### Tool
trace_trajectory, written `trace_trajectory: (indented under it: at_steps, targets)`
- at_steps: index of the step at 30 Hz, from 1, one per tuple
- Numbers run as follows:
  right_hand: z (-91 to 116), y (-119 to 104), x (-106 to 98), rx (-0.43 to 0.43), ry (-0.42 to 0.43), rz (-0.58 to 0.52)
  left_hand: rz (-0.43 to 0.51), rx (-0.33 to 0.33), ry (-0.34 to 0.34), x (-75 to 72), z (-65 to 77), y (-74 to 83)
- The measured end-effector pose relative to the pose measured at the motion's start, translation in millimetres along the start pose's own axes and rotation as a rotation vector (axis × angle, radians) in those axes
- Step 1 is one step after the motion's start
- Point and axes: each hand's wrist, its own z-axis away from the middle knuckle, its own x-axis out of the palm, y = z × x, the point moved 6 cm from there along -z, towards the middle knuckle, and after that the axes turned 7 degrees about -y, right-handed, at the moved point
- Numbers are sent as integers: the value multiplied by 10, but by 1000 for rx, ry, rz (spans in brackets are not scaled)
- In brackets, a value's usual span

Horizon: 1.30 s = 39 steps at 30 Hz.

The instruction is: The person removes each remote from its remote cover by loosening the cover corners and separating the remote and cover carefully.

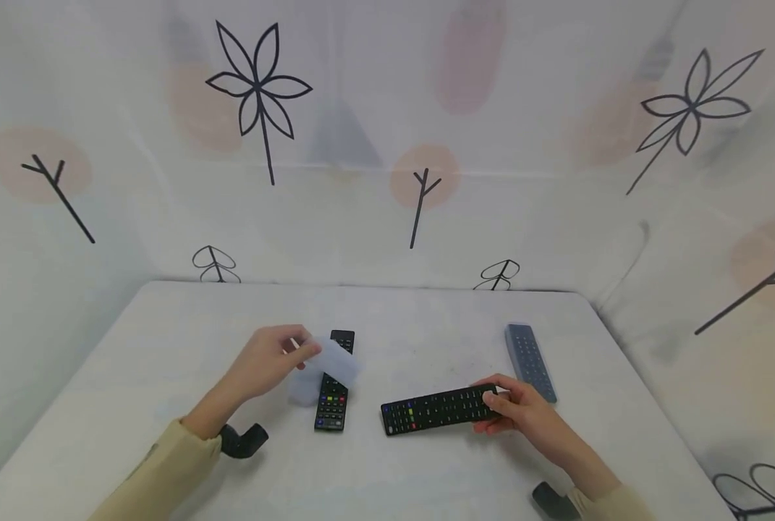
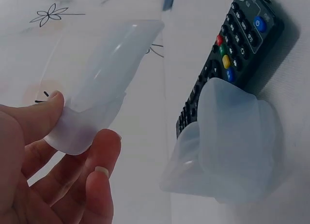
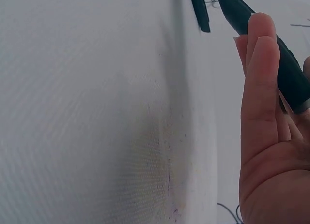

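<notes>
My left hand [image 1: 265,364] pinches a translucent, whitish remote-control cover [image 2: 109,71] between thumb and fingers. It is above the table, beside a black remote control [image 1: 331,411] that lies lengthwise there. A second translucent cover [image 2: 237,141] rests on the table against that remote; in the head view, the raised cover hides part of both. On the right, my right hand [image 1: 524,410] grips the end of another black remote control [image 1: 434,409], its buttons facing up. The right wrist view shows this remote's dark side [image 3: 293,74] behind the fingers, raised off the tabletop.
A bluish-grey remote control [image 1: 532,362], seemingly inside a cover, lies just beyond my right hand. Everything is on a white table [image 1: 413,318] with a patterned curtain [image 1: 361,87] behind it. Dark wrist-camera mounts [image 1: 244,441] sit by both sleeves.
</notes>
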Motion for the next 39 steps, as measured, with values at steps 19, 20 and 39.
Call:
trace_trajectory:
  at_steps: [19,20,39]
  targets:
    - [-66,-53,19,31,18,114,-98,89,-160,271,-299,214]
    - [-69,-55,22,32,18,124,-104,92,-167,289,-310,210]
    - [-133,-116,13,-52,32,174,-95,69,-136,472,-456,236]
